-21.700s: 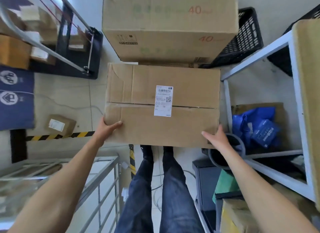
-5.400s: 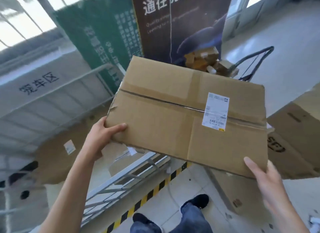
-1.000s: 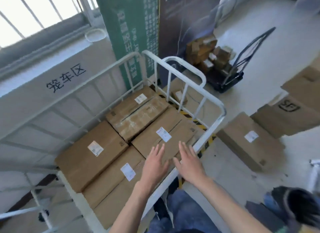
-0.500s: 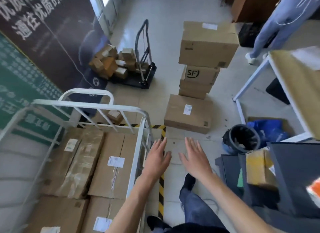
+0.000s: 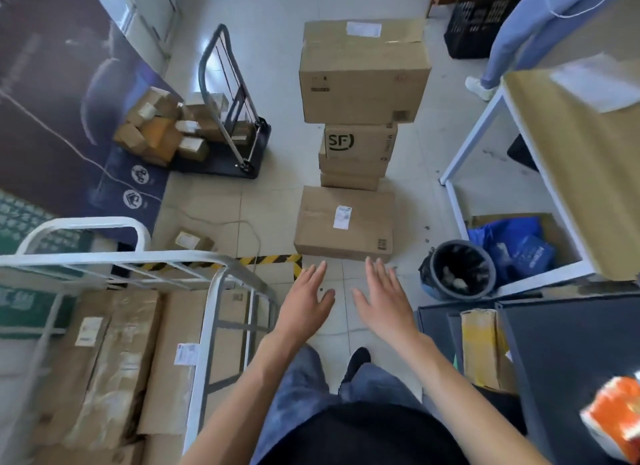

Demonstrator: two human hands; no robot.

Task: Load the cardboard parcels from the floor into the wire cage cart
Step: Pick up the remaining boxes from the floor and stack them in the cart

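Observation:
A flat cardboard parcel (image 5: 344, 222) with a white label lies on the floor straight ahead. Behind it rises a stack of parcels (image 5: 362, 73), one marked SF (image 5: 358, 146). The white wire cage cart (image 5: 211, 309) stands at the lower left with several parcels (image 5: 117, 357) lying flat inside. My left hand (image 5: 304, 302) and my right hand (image 5: 384, 302) are held out side by side above the floor, fingers straight, holding nothing, just short of the flat parcel's near edge.
A black hand trolley (image 5: 228, 129) with small boxes stands at the left back. A small parcel (image 5: 190, 241) lies by the cart. A bin (image 5: 457, 270), a white table frame (image 5: 485, 146) and dark cabinets (image 5: 568, 360) crowd the right. A person (image 5: 519, 32) stands at the back right.
My hands left the parcels in the cart, empty. The view has swung right from the cart to the floor parcels, which are now closer and centred.

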